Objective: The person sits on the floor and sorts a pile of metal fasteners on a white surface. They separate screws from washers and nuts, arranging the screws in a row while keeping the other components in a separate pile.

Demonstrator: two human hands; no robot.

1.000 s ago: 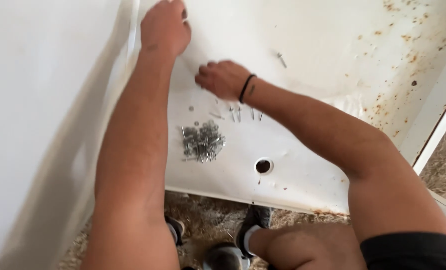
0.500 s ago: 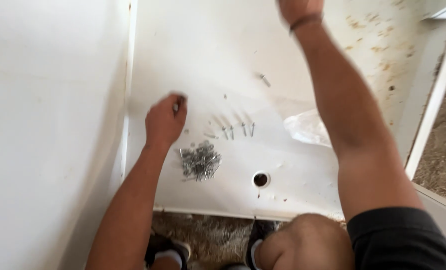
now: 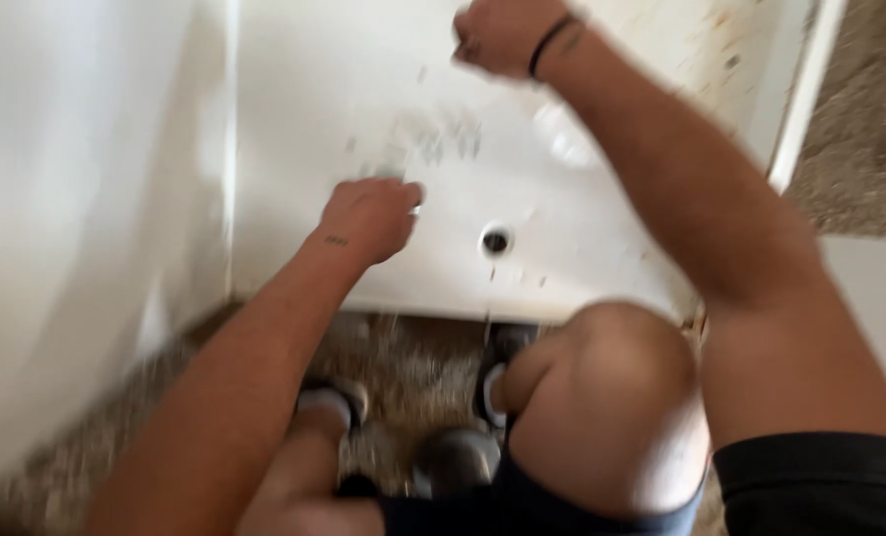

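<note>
Below you see a rough gravel floor (image 3: 413,367), brown and grey, and your dark shoes (image 3: 497,372) stand on it. Your bare knee (image 3: 612,387) is bent above dark shorts (image 3: 522,506). At the right edge there is more of this gravel beside a white frame strip (image 3: 805,94).

Single view, head camera, looking steeply down from above the person's own body. It is facing forward and down onto a white panel (image 3: 602,248) lying flat ahead, close in. Both forearms are entering from the bottom edge and reaching up-frame; a bent knee (image 3: 612,387) is filling the lower centre, with shoes and gritty floor (image 3: 413,367) below. A white wall surface (image 3: 75,199) is taking up the left side. The frame is blurring; no second view to overlap with.
</note>
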